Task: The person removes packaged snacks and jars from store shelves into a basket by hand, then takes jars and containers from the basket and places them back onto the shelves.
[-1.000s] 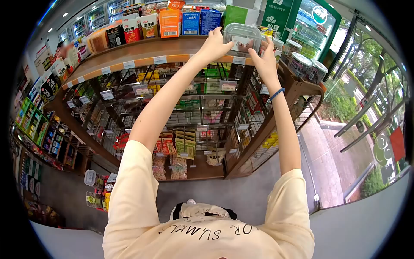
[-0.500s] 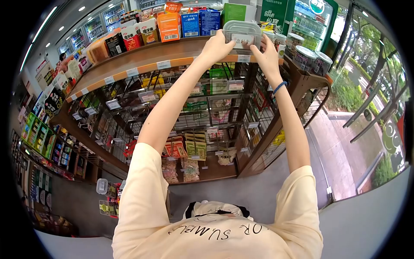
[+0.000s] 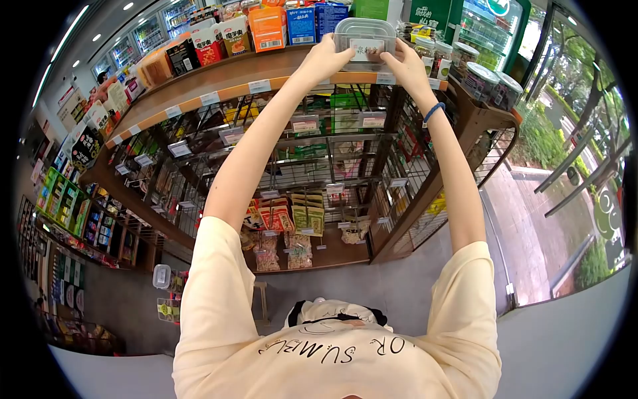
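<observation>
A clear plastic container (image 3: pixel 365 45) with a white label stands upright at the top shelf's (image 3: pixel 279 66) front part, between my two hands. My left hand (image 3: pixel 328 60) grips its left side, thumb across the front. On its right side, my right hand (image 3: pixel 408 65) holds it the same way, thumb near the label. A blue band circles my right wrist. Left of the container are blue boxes (image 3: pixel 301 26) and an orange box (image 3: pixel 268 29). Lidded jars (image 3: pixel 442 58) stand close to its right.
Below, the rack has wire shelves with price tags and hanging snack packets (image 3: pixel 306 216). Round tubs (image 3: pixel 480 81) sit at the rack's right end. More packaged goods (image 3: pixel 167 292) stand low at the left. A glass drinks cooler (image 3: pixel 488 33) and a window are at the right.
The view has shifted, so the surroundings sit differently in it. My hands still hold the container, which now shows more upright and front-on, with its label clearer.
</observation>
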`<state>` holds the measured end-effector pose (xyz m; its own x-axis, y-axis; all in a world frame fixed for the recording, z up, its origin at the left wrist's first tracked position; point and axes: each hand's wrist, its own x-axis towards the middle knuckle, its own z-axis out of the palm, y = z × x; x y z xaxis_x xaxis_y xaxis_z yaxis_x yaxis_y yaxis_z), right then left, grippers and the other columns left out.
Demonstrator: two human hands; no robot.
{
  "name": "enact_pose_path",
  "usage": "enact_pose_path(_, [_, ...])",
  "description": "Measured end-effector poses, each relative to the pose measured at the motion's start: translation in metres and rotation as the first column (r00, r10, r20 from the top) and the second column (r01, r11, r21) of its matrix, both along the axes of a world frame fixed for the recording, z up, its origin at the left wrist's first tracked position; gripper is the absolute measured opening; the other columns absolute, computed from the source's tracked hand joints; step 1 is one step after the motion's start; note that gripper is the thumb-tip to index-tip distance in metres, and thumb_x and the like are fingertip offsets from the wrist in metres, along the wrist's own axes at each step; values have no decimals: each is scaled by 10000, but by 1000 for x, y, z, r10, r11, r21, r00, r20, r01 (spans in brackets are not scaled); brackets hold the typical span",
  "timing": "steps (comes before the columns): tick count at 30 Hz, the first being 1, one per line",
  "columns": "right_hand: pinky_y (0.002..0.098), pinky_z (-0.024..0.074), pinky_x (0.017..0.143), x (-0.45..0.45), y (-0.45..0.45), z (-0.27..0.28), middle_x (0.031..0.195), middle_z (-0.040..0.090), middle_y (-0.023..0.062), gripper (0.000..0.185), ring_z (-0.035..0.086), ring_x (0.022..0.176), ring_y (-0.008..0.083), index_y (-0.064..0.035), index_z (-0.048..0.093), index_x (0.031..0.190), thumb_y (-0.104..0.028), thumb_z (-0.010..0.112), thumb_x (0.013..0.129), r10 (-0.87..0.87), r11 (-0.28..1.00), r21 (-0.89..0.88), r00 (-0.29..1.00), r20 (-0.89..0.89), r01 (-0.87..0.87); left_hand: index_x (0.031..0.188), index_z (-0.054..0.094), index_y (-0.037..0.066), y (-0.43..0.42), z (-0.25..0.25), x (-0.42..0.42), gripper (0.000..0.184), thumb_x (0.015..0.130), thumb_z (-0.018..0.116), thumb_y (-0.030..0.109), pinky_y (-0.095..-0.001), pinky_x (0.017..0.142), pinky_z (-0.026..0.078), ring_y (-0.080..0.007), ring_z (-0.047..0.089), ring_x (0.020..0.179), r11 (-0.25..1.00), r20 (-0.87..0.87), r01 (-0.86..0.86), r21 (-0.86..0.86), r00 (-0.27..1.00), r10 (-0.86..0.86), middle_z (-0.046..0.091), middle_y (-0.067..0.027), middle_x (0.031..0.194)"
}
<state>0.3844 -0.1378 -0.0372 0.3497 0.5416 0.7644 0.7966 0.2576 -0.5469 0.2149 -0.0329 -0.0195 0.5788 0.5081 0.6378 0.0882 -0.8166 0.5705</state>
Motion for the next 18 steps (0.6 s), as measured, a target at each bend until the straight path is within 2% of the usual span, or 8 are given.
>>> enact_pose_path(2, [337, 423, 855, -7, -3, 7, 1095, 551, 195, 596, 549, 999, 272, 36, 432, 1213, -301, 580, 743, 15, 996, -86, 1000, -5, -15, 1095, 412, -143, -19, 18, -13, 619, 736, 571, 335, -355, 760, 472, -299, 602, 849, 994, -162, 99, -42, 981, -104, 595, -237, 898])
enact_pose_path(5, [297, 413, 868, -32, -20, 21, 1115, 561, 169, 610, 546, 1023, 228, 46, 401, 1241, -285, 581, 761, -31, 971, -238, 998, -60, 16, 1068, 402, -186, 15, 1, 11, 656, 728, 576, 348, -365, 749, 478, -312, 607, 842, 998, -161, 58, 19, 986, -54, 589, -267, 890])
enact_pose_path(7, [340, 447, 789, -34, -16, 18, 928, 621, 191, 492, 598, 873, 279, -3, 517, 1097, -315, 564, 719, -54, 998, -47, 996, -72, 50, 1063, 376, -216, 8, 7, 10, 677, 731, 565, 344, -373, 755, 481, -346, 605, 846, 998, -211, 7, 55, 977, 5, 584, -297, 874])
enact_pose_path(10, [316, 440, 793, -29, -15, 17, 951, 620, 171, 511, 592, 876, 234, 9, 515, 1103, -320, 574, 717, 24, 1000, 8, 987, -160, -23, 1117, 308, -216, -9, 17, 3, 705, 742, 553, 328, -382, 743, 493, -395, 588, 852, 978, -154, -74, 196, 983, 105, 555, -336, 917])
enact_pose_path(13, [283, 418, 814, -41, -26, 27, 1057, 583, 148, 596, 545, 968, 193, 51, 453, 1186, -301, 591, 725, 192, 980, 108, 938, -287, -167, 1113, 306, -210, -29, 32, -4, 716, 739, 560, 346, -388, 733, 494, -403, 587, 835, 959, -77, -121, 257, 986, 145, 560, -327, 890])
enact_pose_path(14, [278, 408, 837, -37, -24, 27, 1109, 547, 145, 602, 520, 1013, 198, 43, 399, 1239, -244, 590, 746, 126, 990, 98, 954, -271, -103, 1113, 306, -210, -36, 35, -7, 716, 739, 560, 346, -388, 733, 494, -403, 587, 835, 959, -78, -126, 255, 986, 151, 560, -327, 890])
enact_pose_path(17, [287, 397, 865, -51, -36, 34, 1160, 505, 147, 602, 495, 1054, 202, 31, 355, 1272, -196, 588, 766, 307, 925, 299, 922, -234, -232, 1192, 343, -71, -61, 43, -20, 575, 788, 560, 276, -363, 856, 426, -323, 551, 973, 968, 8, -158, 196, 987, 159, 532, -254, 1059])
enact_pose_path(18, [330, 262, 1004, -64, -52, 41, 1352, 298, 196, 670, 314, 1244, 264, 7, 257, 1330, -262, 571, 802, 365, 924, 217, 895, -254, -315, 1223, 291, -73, -78, 48, -30, 579, 796, 552, 219, -369, 879, 401, -333, 510, 1020, 987, 87, -57, 151, 995, 44, 483, -256, 1109])
